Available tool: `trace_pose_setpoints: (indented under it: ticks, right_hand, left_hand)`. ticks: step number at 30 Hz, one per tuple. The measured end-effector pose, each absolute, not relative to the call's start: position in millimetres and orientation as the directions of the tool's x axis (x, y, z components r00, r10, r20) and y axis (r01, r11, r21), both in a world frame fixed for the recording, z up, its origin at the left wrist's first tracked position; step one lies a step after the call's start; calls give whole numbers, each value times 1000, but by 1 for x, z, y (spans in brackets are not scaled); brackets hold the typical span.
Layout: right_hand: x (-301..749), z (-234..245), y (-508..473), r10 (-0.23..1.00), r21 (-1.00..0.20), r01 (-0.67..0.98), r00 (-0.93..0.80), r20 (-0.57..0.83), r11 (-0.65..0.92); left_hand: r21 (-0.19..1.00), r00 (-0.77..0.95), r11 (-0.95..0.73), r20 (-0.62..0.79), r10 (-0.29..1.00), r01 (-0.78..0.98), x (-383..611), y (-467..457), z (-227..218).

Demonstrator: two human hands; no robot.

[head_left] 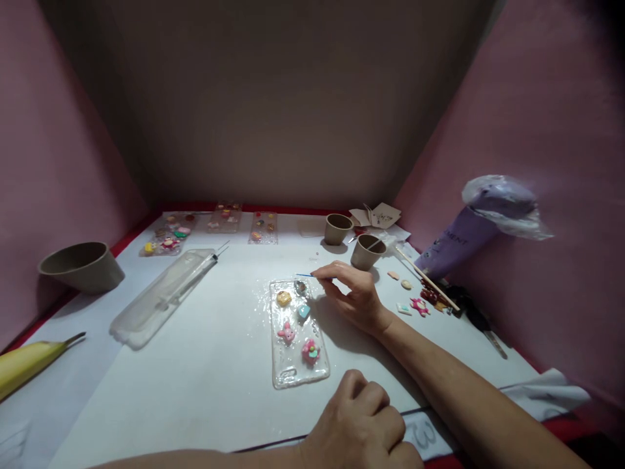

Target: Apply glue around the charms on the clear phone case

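Observation:
A clear phone case [293, 378] lies on the white paper, decorated with several small charms, among them a pink animal head [287, 333], a light-blue piece [303, 312], a yellow-orange piece [284, 298] and a round pink piece [311, 352]. Past its upper right corner, my right hand [354, 293] pinches a thin blue stick [305, 275], its tip pointing left just above the case's far edge. My left hand [361, 423] rests as a fist near the front edge, below the case; its palm is hidden, and nothing sticks out of it.
Grey-brown cups [338, 229] stand at the back and a wide one [83, 267] at left. A syringe [188, 280] lies on a clear tray [141, 322]. Decorated cases [263, 228] lie behind. Loose charms [420, 306], a wooden stick [430, 280] and a purple bag [454, 238] are right; a banana [34, 361] left.

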State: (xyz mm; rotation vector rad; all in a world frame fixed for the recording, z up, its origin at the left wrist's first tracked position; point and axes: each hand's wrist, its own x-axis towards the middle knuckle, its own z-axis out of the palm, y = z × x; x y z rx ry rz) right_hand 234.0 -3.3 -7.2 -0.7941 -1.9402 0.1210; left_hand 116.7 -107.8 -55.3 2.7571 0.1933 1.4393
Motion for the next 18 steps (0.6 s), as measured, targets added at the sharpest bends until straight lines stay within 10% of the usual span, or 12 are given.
trace_pose_setpoints:
  ticks: [18]
  right_hand:
    - [234, -8, -4, 616, -449, 509, -222, 756, 735]
  left_hand:
    - [95, 550, -992, 825, 127, 86, 115, -108, -50]
